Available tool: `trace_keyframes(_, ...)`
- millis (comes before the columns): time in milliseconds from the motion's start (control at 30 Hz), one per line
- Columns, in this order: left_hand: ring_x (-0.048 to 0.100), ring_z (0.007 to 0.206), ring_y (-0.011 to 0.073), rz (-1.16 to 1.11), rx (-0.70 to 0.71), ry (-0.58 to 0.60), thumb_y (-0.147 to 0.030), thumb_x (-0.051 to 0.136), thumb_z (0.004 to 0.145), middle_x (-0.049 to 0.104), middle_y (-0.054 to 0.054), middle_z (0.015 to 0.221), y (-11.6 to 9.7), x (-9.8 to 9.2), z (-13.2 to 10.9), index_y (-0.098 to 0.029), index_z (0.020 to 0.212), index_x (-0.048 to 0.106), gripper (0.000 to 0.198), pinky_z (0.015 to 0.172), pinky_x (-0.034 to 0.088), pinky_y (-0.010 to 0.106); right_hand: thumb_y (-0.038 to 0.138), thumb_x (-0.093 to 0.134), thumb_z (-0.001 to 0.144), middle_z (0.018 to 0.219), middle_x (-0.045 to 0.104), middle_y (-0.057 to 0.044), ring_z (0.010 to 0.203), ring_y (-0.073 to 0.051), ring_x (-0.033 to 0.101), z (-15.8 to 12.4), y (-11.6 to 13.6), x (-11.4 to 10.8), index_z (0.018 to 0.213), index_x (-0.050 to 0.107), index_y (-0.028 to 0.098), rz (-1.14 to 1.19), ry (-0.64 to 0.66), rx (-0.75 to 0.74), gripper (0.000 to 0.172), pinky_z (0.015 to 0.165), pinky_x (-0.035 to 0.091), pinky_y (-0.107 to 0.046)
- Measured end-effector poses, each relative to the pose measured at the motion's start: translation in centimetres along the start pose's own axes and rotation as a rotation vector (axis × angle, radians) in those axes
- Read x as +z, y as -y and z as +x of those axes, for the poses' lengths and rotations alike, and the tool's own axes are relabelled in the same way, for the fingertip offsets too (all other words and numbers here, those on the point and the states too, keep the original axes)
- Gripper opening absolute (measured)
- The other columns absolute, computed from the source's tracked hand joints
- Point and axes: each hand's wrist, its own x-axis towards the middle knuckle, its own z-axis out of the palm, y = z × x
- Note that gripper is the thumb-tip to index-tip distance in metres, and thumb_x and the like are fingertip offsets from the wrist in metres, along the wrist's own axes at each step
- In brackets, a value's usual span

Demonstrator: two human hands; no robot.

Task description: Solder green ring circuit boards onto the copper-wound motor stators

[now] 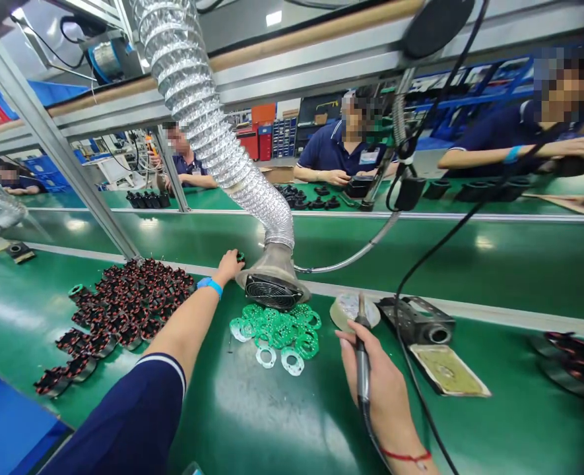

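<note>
My right hand [378, 376] grips a soldering iron [363, 366] like a pen, its tip pointing up and away from me. My left hand [229, 265] is stretched out far over the bench, left of the fume hood [273, 280]. Its fingers close round a small dark part with a green face [241, 258], mostly hidden, which looks like a motor stator. Between my arms lies a loose pile of green ring-shaped circuit boards [284, 330], a few showing pale sides. To the left of my left forearm is a large cluster of black stators with copper windings [133, 300].
A silver flexible duct [212, 112] hangs down to the hood. Right of the boards are a tape roll [344, 313], a metal soldering-iron stand [423, 320] and a yellow sponge in a tray [449, 371]. A black cable [410, 277] crosses beside my right hand. Co-workers [344, 148] sit across the line.
</note>
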Motion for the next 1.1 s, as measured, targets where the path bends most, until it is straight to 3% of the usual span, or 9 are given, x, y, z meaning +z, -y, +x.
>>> trace_keyframes(100,0.050,0.129,0.0297,0.014,0.037,0.072,-0.026,0.066,0.085,0.052,0.020,0.138,1.1,-1.9,-0.3,-0.008,0.133,0.050,0.053,0.108,0.040,0.040,0.045,0.046,0.094,0.084,0.077,-0.008,0.077,-0.024,0.075,-0.3,0.6,-0.3,0.119,0.059,0.019,0.015,-0.009,0.067,0.038,0.066,0.059,-0.034)
trace_keyframes(200,0.051,0.126,0.0271,0.051,0.082,0.115,-0.030,0.059,0.087,0.050,0.019,0.140,3.7,-6.0,-1.9,-0.007,0.136,0.047,0.055,0.107,0.040,0.037,0.048,0.046,0.095,0.087,0.078,-0.008,0.078,-0.024,0.075,-0.8,1.7,-0.5,0.129,0.053,0.019,0.093,-0.010,0.157,0.046,0.067,0.058,-0.034)
trace_keyframes(367,0.061,0.097,0.0257,0.245,0.157,0.279,-0.038,0.054,0.088,0.066,0.011,0.096,8.1,-10.9,-10.9,-0.014,0.088,0.069,0.028,0.094,0.046,0.042,0.049,0.046,0.095,0.089,0.077,-0.007,0.074,-0.022,0.075,-1.5,3.0,-0.3,0.129,0.052,0.020,0.183,0.049,0.174,0.045,0.066,0.057,-0.033)
trace_keyframes(500,0.050,0.118,0.0359,0.545,0.173,0.216,-0.038,0.061,0.086,0.056,0.019,0.129,9.5,-9.2,-18.7,-0.013,0.101,0.070,0.030,0.098,0.043,0.052,0.049,0.050,0.093,0.092,0.077,-0.007,0.077,-0.023,0.075,-1.9,3.9,0.2,0.120,0.057,0.023,0.165,0.082,0.152,0.038,0.071,0.057,-0.036)
trace_keyframes(633,0.045,0.125,0.0379,0.537,0.243,0.079,-0.031,0.064,0.086,0.054,0.019,0.132,7.9,-6.2,-22.7,-0.013,0.101,0.070,0.024,0.099,0.043,0.052,0.047,0.052,0.092,0.091,0.076,-0.006,0.077,-0.022,0.074,-2.6,5.9,0.4,0.121,0.053,0.025,0.326,0.146,0.259,0.036,0.076,0.058,-0.040)
trace_keyframes(800,0.047,0.122,0.0351,0.310,0.518,0.164,-0.025,0.061,0.089,0.056,0.016,0.130,5.0,-3.9,-25.4,-0.017,0.095,0.072,0.015,0.094,0.047,0.052,0.040,0.056,0.091,0.100,0.074,-0.007,0.081,-0.020,0.073,-4.5,8.5,0.8,0.121,0.048,0.026,0.406,0.340,0.292,0.034,0.076,0.058,-0.038)
trace_keyframes(900,0.042,0.128,0.0365,0.211,0.659,0.182,-0.022,0.057,0.091,0.049,0.013,0.142,5.0,-3.4,-26.0,-0.022,0.097,0.072,0.016,0.095,0.046,0.053,0.036,0.054,0.091,0.102,0.073,-0.008,0.083,-0.019,0.073,-5.8,9.0,1.3,0.122,0.046,0.026,0.354,0.420,0.284,0.034,0.077,0.058,-0.036)
trace_keyframes(1000,0.040,0.131,0.0369,0.159,0.667,0.138,-0.016,0.054,0.091,0.043,0.013,0.148,6.4,-3.2,-26.0,-0.025,0.112,0.067,0.026,0.097,0.044,0.056,0.034,0.053,0.089,0.100,0.072,-0.008,0.082,-0.019,0.072,-6.6,9.3,2.0,0.121,0.045,0.026,0.278,0.464,0.305,0.034,0.076,0.058,-0.036)
trace_keyframes(1100,0.044,0.127,0.0345,0.044,0.531,0.073,-0.017,0.059,0.088,0.044,0.021,0.141,7.9,-3.0,-26.4,-0.015,0.125,0.052,0.037,0.100,0.044,0.054,0.032,0.053,0.086,0.099,0.070,-0.007,0.080,-0.020,0.070,-6.9,9.4,3.1,0.119,0.044,0.026,0.222,0.449,0.336,0.035,0.076,0.057,-0.038)
